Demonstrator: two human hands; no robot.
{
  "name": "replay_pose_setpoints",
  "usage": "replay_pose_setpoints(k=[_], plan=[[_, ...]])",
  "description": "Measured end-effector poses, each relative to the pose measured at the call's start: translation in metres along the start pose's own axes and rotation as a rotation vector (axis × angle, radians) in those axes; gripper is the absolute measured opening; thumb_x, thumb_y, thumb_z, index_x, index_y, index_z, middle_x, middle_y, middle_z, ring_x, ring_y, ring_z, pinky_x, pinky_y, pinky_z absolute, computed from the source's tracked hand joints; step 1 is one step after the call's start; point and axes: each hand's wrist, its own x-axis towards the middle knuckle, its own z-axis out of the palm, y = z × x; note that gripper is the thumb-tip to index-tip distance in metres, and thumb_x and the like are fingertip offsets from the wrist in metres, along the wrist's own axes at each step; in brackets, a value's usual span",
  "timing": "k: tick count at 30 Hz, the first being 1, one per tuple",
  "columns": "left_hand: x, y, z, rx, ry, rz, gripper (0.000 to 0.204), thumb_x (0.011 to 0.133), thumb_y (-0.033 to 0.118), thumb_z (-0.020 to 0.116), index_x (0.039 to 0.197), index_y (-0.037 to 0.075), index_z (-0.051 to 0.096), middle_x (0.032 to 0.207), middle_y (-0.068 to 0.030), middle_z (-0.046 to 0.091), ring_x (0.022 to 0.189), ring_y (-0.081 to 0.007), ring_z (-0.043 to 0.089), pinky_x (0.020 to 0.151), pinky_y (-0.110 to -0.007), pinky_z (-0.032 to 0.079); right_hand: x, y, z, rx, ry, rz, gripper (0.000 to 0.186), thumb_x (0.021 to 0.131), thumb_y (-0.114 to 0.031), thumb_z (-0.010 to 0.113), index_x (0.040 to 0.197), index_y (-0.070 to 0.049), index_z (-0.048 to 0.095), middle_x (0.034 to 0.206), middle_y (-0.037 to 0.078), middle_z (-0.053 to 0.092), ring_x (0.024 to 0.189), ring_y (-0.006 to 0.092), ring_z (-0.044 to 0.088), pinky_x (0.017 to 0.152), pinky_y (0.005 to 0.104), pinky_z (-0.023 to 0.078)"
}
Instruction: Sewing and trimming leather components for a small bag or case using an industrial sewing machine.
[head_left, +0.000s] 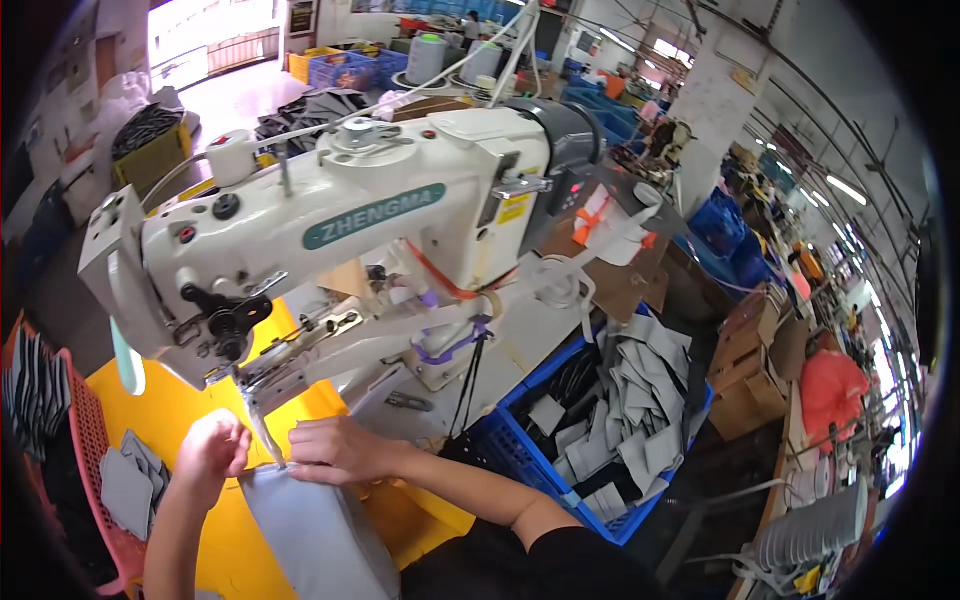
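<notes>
From the left side of my head, a wide fisheye camera looks down and ahead, its picture curving into a dark rim. My left grip (pixel 212 452) and right grip (pixel 338 449) appear near, low and left of centre; the sewing machine (pixel 465 165) looms close beyond them, a pillar (pixel 715 140) far behind.

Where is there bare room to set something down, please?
The yellow surface looks bare between pink basket, grey pieces and left hand, and narrowly between left forearm and grey cloth. Crowded: the blue crate and under the sewing machine.
</notes>
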Motion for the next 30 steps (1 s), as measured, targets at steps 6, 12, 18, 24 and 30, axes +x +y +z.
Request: replay_pose_setpoints(k=[6, 12, 18, 24, 30], plan=[[-0.007, 0.011, 0.027, 1.281, -0.032, 0.468, 0.008, 0.086, 0.013, 0.064, 0.080, 0.008, 0.061, 0.075, -0.0039, 0.057, 0.056, -0.0196, 0.052, 0.052, -0.031, 0.041, 0.008, -0.001, -0.005, -0.053, 0.053, -0.012, 0.019, 0.090, -0.019, 0.064, 0.081, -0.006, 0.053, 0.083, 0.009, 0.055, 0.073, 0.0259, 0.052, 0.063, 0.0381, 0.042], [0.006, 0.033, 0.004, 2.012, -0.226, 1.233, 0.011, 0.080, 0.009, 0.068, 0.074, 0.013, 0.059, 0.074, -0.0036, 0.054, 0.063, -0.0230, 0.055, 0.061, -0.036, 0.047, 0.014, -0.003, -0.022, 0.136, 0.076, 0.156, 0.013, 0.089, -0.017, 0.065, 0.082, -0.005, 0.062, 0.080, 0.007, 0.056, 0.069, 0.0246, 0.053, 0.064, 0.0358, 0.043], [-0.012, 0.023, -0.008, 1.364, 0.103, 0.715, 0.025, 0.089, 0.024, 0.070, 0.084, 0.000, 0.068, 0.090, -0.0107, 0.063, 0.081, -0.0249, 0.057, 0.076, -0.033, 0.047, -0.015, -0.009, -0.006, 0.198, 0.131, 0.346, 0.009, 0.082, -0.003, 0.070, 0.075, -0.002, 0.064, 0.071, 0.003, 0.056, 0.065, 0.0179, 0.047, 0.062, 0.0274, 0.039], [-0.016, -0.043, 0.014, 1.140, 0.330, 0.589, 0.030, 0.091, 0.026, 0.069, 0.074, 0.001, 0.065, 0.073, -0.0037, 0.061, 0.061, -0.0147, 0.049, 0.060, -0.028, 0.042, -0.003, -0.018, 0.024, 0.196, 0.081, 0.242, 0.009, 0.083, -0.001, 0.070, 0.077, 0.000, 0.064, 0.072, 0.004, 0.055, 0.065, 0.0166, 0.045, 0.060, 0.0267, 0.038], [-0.008, -0.054, 0.012, 0.506, 0.420, 0.375, 0.039, 0.096, 0.023, 0.065, 0.063, 0.002, 0.060, 0.057, -0.0007, 0.052, 0.050, -0.0080, 0.040, 0.050, -0.024, 0.036, -0.018, -0.023, 0.023, 0.203, 0.119, 0.335, 0.005, 0.083, -0.001, 0.071, 0.082, 0.001, 0.066, 0.076, 0.005, 0.057, 0.066, 0.0166, 0.046, 0.061, 0.0263, 0.039]])
